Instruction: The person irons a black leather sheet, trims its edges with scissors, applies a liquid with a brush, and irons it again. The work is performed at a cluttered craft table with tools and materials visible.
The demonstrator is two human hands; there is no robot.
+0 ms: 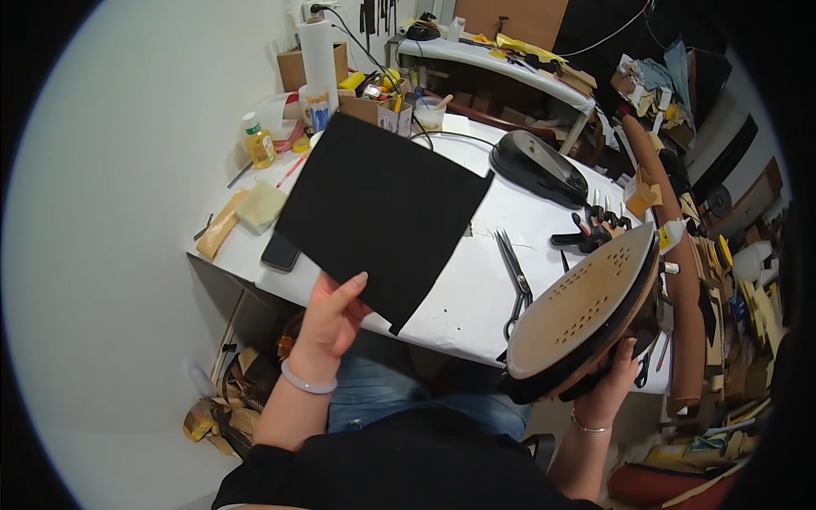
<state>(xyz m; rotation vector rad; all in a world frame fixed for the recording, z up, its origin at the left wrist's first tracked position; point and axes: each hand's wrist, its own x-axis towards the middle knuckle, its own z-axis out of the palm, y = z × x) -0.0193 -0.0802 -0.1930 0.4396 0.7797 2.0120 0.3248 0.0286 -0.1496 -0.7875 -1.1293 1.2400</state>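
Step in hand: judged from the posture, positioning of two held items. The left hand (336,319) grips a black sheet (387,208) at its lower edge, with the thumb on the visible face and the other fingers behind. The sheet appears to be lifted over the left-centre of the bench (450,310), nearly flat and turned at an angle. The right hand (612,382) grasps an iron (582,310) at the right near side of the bench. The iron is tilted, with its pale, perforated soleplate exposed toward the left and upward. Soleplate and sheet are apart.

Scissors (517,276) lie on the bench between the two items, blades directed toward the far side. A phone (280,252) lies at the left, partly under the sheet in this view. A black oval base (540,166) stands farther back, and hand tools (591,229) lie beyond the iron.

Next move, as a judgement: lowering the sheet calls for a flat area free of the scissors and phone. Turning the iron calls for a firm right-hand grip, with the left fingers well away from the soleplate. Whether the soleplate is hot cannot be told.
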